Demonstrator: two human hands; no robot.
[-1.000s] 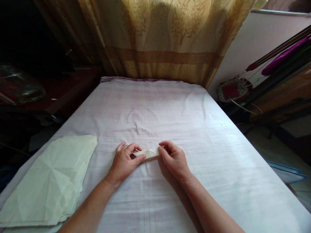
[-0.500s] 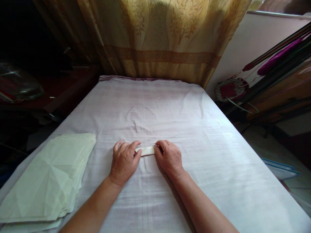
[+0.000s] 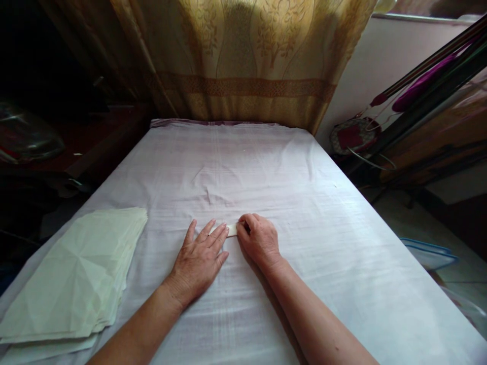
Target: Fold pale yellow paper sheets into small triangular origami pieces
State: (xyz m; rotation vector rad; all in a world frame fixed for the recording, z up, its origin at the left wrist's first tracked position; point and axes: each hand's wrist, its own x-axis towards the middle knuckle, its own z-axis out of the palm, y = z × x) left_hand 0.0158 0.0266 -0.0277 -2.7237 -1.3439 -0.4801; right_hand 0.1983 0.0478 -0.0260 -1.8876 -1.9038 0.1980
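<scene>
A narrow folded strip of pale paper (image 3: 232,230) lies on the cloth-covered surface (image 3: 236,167), mostly hidden by my hands. My left hand (image 3: 200,258) rests on it with the fingers spread and pressed flat over its left part. At the other end, my right hand (image 3: 259,238) is closed, thumb and fingers pinching the strip's right tip. Off to the left sits a stack of pale green paper sheets (image 3: 76,268), the top one marked with creases that meet at its centre.
A gold patterned curtain (image 3: 236,61) hangs behind the far edge. Along the left stands a dark reddish table (image 3: 91,147) with a clear plastic bag (image 3: 30,134). Past the right edge are a patterned bag (image 3: 353,136) and a blue-rimmed clear item (image 3: 429,253).
My left hand has gone from gripping the strip's left end to lying flat across it with fingers spread. My right hand keeps its pinch. The view has shifted slightly.
</scene>
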